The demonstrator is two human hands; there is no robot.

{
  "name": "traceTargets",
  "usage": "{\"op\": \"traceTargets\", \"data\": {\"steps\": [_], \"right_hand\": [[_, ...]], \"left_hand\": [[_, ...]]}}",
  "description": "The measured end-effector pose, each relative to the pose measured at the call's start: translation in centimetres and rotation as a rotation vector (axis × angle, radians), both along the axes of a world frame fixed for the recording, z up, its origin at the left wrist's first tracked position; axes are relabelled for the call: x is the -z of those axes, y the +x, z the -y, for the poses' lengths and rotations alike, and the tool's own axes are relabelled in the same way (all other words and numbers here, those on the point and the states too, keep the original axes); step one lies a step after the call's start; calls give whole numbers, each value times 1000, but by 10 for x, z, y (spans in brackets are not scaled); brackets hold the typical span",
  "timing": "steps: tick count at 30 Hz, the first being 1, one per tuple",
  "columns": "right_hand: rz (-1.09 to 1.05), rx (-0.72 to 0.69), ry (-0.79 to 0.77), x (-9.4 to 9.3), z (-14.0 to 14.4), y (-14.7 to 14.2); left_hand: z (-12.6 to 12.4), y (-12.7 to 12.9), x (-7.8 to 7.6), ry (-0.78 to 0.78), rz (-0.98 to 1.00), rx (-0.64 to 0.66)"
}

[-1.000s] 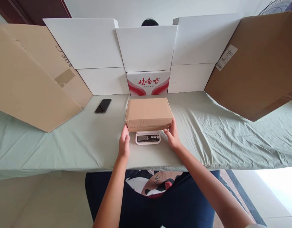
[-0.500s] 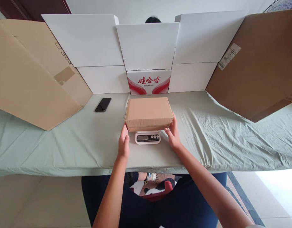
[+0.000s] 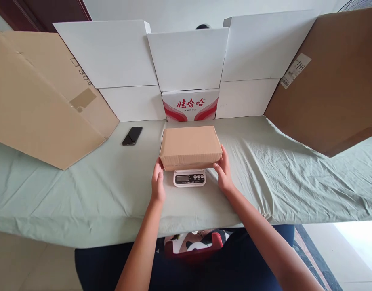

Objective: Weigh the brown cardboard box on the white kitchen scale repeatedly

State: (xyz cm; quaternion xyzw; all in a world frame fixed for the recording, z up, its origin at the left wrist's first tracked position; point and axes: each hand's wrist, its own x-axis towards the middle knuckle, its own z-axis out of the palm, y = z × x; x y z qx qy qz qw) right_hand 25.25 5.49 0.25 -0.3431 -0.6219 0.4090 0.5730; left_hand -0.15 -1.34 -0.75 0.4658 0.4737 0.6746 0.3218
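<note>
A closed brown cardboard box [image 3: 191, 141] is over a small white digital scale [image 3: 190, 178] at the middle of the table. The box hides the scale's platform; only its front, with a small display and buttons, shows. At the box's near left corner, my left hand [image 3: 157, 182] has its fingers against the side. My right hand [image 3: 224, 171] grips the near right corner, thumb toward the front face and fingers along the side. Whether the box's full weight rests on the scale I cannot tell.
A black phone [image 3: 132, 136] lies left of the box. White boxes [image 3: 188, 60] form a wall behind, with a red-and-white printed carton [image 3: 190, 106] at the bottom centre. Large cardboard panels stand at left [image 3: 37, 101] and right [image 3: 331, 89]. Pale green cloth [image 3: 97, 190] covers the table.
The camera view has shifted and tilted slightly. Both hands stay on the box's sides, and the box keeps its place over the scale.
</note>
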Motion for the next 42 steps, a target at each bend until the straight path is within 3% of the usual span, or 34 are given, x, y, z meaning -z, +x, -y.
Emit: {"op": "traceTargets", "data": {"steps": [9, 15, 20, 23, 25, 28, 36, 42], "right_hand": [[25, 0, 45, -9, 2, -2], [51, 17, 47, -15, 5, -1], [39, 13, 53, -17, 6, -1], [37, 8, 52, -16, 5, -2], [31, 8, 54, -15, 5, -2], [28, 14, 53, -15, 5, -1], [31, 55, 29, -12, 1, 2], [45, 63, 77, -14, -4, -2]], "left_hand": [[2, 1, 1, 26, -14, 75], [6, 3, -6, 56, -21, -20], [52, 0, -4, 105, -250, -120], [86, -6, 5, 13, -396, -175], [95, -11, 9, -76, -421, -189], [81, -18, 6, -151, -349, -172], [-9, -29, -15, -61, 31, -166], [-18, -36, -7, -56, 60, -153]]}}
